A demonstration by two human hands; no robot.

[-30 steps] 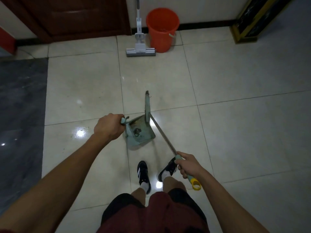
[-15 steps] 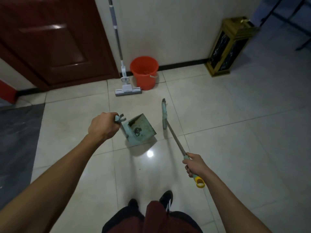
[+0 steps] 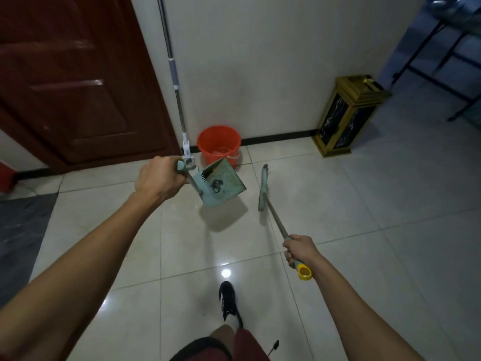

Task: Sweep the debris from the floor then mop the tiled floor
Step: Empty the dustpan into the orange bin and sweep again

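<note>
standing ahead: mop (image 3: 175, 82), orange bucket (image 3: 218, 144), gold bin (image 3: 346, 117).

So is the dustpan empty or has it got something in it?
Not empty: the dustpan, held by the left hand, has a small dark clump of debris inside.

I noted the teal dustpan (image 3: 223, 184) tilted, lifted off the floor, dark debris (image 3: 216, 184) inside, just right of my left-hand fingers. The broom (image 3: 264, 187) angled forward beyond my right-hand fingers. The mop (image 3: 173, 74) leaned on the wall beside the orange bucket (image 3: 218, 145).
</note>
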